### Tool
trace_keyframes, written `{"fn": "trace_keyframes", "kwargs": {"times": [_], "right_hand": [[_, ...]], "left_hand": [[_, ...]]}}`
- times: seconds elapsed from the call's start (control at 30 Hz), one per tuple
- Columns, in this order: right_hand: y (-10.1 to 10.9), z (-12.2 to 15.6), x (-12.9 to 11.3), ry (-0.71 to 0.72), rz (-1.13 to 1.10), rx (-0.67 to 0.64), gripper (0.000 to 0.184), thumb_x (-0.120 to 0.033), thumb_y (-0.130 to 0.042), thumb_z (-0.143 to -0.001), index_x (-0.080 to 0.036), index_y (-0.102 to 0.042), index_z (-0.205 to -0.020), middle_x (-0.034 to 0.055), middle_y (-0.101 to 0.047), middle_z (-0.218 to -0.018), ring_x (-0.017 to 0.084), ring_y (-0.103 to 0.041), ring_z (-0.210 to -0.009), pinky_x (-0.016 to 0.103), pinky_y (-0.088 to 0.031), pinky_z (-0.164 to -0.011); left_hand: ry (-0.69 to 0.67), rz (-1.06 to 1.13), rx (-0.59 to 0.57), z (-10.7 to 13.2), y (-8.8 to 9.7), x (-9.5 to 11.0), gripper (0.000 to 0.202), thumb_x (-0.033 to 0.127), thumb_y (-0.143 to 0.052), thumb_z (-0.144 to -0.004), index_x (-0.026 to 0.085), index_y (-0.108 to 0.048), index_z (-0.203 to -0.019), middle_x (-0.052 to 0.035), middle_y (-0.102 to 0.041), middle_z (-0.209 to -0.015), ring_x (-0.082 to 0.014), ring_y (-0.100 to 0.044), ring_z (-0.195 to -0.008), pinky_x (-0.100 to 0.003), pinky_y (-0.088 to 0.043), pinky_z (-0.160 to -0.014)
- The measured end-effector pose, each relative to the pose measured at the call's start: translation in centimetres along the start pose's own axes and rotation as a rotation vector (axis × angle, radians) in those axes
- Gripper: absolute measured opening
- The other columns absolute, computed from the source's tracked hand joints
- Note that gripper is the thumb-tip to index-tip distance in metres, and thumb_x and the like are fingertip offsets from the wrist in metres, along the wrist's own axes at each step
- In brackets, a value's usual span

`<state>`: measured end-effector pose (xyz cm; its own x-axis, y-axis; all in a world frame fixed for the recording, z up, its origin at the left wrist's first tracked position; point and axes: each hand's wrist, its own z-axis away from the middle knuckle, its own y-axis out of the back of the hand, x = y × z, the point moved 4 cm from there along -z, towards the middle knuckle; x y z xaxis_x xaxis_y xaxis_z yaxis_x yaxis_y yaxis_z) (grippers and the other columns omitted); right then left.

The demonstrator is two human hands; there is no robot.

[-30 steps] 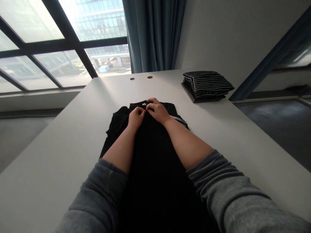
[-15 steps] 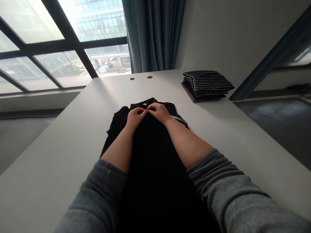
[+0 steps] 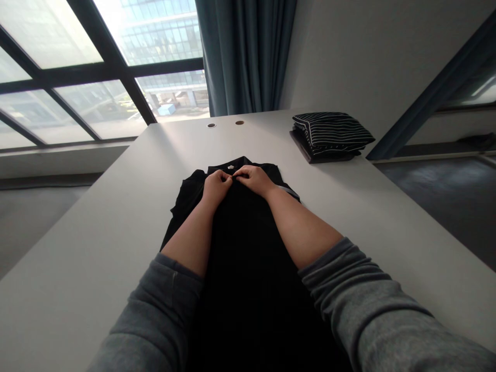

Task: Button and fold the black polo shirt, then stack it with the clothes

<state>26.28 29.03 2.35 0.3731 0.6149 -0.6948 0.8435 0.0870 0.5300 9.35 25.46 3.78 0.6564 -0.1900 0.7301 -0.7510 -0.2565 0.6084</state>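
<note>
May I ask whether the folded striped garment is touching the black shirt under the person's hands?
No, the folded striped garment sits apart from the black shirt on the same table.

There it was, the black shirt (image 3: 248,289) flat on the white desk (image 3: 116,217), the folded striped garment (image 3: 331,132) away to its right!

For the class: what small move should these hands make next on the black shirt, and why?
Probably fasten the front there: the left hand and right hand both pinch the black shirt at its centre, just below a pale collar button.
</note>
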Motion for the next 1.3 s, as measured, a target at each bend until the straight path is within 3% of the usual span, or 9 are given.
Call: {"fn": "trace_keyframes", "kwargs": {"times": [0.23,0.63,0.87,0.97,1.13,1.3], "right_hand": [[-0.18,-0.03,-0.22,0.001,0.016,0.002,0.016,-0.018,-0.064,-0.086,-0.018,-0.077,-0.096,0.0041,-0.073,-0.098,0.017,-0.066,-0.091,0.031,-0.052,-0.088],[-0.38,-0.36,0.23,-0.002,0.032,-0.065,0.020,-0.017,-0.061,-0.086,-0.015,-0.075,-0.099,0.0064,-0.073,-0.104,0.018,-0.065,-0.098,0.031,-0.049,-0.096],[-0.68,-0.41,0.11,-0.078,0.052,-0.159,0.021,-0.021,-0.053,-0.096,-0.014,-0.071,-0.088,0.0035,-0.069,-0.081,0.015,-0.061,-0.077,0.026,-0.046,-0.077],[-0.87,-0.42,0.08,-0.071,0.066,-0.161,0.020,-0.020,-0.052,-0.096,-0.015,-0.070,-0.089,0.0030,-0.068,-0.081,0.015,-0.059,-0.076,0.027,-0.046,-0.078],[-0.91,-0.53,-0.36,0.010,0.092,-0.050,0.017,-0.023,-0.054,-0.096,-0.017,-0.068,-0.088,0.0061,-0.069,-0.096,0.018,-0.061,-0.092,0.030,-0.048,-0.092],[-0.50,-0.50,-0.57,-0.004,0.086,0.054,0.014,-0.024,-0.059,-0.094,-0.017,-0.068,-0.086,0.0061,-0.069,-0.096,0.018,-0.061,-0.091,0.031,-0.048,-0.094]], "left_hand": [[-0.078,0.039,-0.050,-0.20,-0.18,-0.30,0.013,0.018,-0.066,-0.085,0.023,-0.058,-0.076,-0.0026,-0.073,-0.085,-0.0202,-0.065,-0.080,-0.033,-0.048,-0.078],[-0.167,-0.023,-0.071,-0.13,-0.87,-0.71,0.012,0.017,-0.062,-0.090,0.024,-0.055,-0.083,-0.0065,-0.073,-0.097,-0.0236,-0.066,-0.093,-0.036,-0.050,-0.088],[-0.188,-0.183,-0.100,-0.31,-0.98,-0.06,0.014,0.016,-0.065,-0.084,0.024,-0.055,-0.081,-0.0077,-0.068,-0.087,-0.0261,-0.064,-0.085,-0.038,-0.049,-0.082],[-0.164,-0.122,-0.119,-0.27,-0.82,-0.02,0.016,0.016,-0.067,-0.082,0.024,-0.054,-0.080,-0.0058,-0.068,-0.085,-0.0246,-0.063,-0.081,-0.037,-0.048,-0.080],[-0.114,0.117,-0.122,-0.22,-0.65,-0.34,0.016,0.017,-0.065,-0.083,0.023,-0.052,-0.077,-0.0021,-0.069,-0.085,-0.0187,-0.063,-0.081,-0.032,-0.049,-0.079],[-0.044,0.341,-0.127,-0.23,-0.77,-0.92,0.012,0.023,-0.068,-0.083,0.021,-0.057,-0.081,-0.0029,-0.071,-0.090,-0.0171,-0.064,-0.084,-0.030,-0.050,-0.078]]}}
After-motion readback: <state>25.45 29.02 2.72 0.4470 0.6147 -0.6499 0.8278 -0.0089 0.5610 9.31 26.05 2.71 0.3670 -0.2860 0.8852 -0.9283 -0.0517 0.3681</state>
